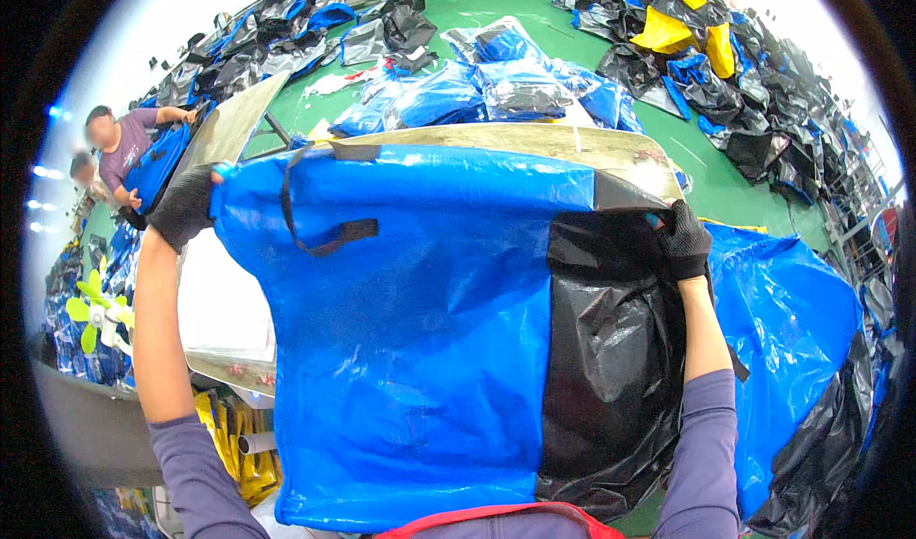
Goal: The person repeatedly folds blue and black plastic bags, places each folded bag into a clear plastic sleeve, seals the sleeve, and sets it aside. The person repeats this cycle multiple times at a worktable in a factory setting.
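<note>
I hold up a large blue woven-plastic bag [410,329] with a black panel [611,367] on its right side and a black strap [324,234] near its top. My left hand [183,205], in a black glove, grips the bag's upper left corner. My right hand [683,241], also gloved in black, grips the upper right corner at the black panel. The bag hangs spread between both hands over a worn metal table [534,140] and hides most of it.
More blue sheeting [792,320] lies at my right. Piles of blue, black and yellow bags [687,33] cover the green floor [477,10] beyond. Two people [119,143] work at the left. A green fan [93,312] stands at lower left.
</note>
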`<act>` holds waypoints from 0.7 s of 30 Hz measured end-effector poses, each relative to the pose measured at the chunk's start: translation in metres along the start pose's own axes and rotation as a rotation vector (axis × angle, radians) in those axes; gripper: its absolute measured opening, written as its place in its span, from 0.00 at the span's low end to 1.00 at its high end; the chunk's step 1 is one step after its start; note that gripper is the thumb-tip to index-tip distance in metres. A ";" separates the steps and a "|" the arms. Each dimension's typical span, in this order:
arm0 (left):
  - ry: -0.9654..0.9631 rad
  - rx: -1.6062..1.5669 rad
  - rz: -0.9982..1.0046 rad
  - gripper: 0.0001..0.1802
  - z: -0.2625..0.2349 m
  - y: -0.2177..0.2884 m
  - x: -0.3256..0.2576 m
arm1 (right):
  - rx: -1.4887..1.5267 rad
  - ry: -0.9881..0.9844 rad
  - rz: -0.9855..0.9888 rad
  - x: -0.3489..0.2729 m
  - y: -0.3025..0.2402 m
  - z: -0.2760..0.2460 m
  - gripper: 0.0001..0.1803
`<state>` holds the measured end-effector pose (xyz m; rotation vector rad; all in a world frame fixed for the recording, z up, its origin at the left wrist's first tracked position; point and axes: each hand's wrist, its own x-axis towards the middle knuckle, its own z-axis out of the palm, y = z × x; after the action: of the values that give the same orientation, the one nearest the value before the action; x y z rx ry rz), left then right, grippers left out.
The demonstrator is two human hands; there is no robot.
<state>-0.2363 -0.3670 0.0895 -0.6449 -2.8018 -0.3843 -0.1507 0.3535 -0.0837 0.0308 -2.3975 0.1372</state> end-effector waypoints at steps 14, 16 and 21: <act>-0.193 -0.056 0.594 0.39 0.291 0.323 0.034 | -0.086 -0.507 -0.094 0.099 -0.054 -0.017 0.20; -0.279 -0.051 0.676 0.38 0.321 0.331 0.042 | -0.044 -0.459 0.024 0.118 -0.059 -0.013 0.19; -0.224 -0.195 0.825 0.35 0.323 0.320 0.068 | -0.147 -0.606 -0.304 0.114 -0.103 -0.038 0.18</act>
<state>-0.2061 0.0367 -0.1298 -1.8687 -2.3968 -0.4228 -0.2027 0.2575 0.0306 0.4199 -2.9587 -0.2234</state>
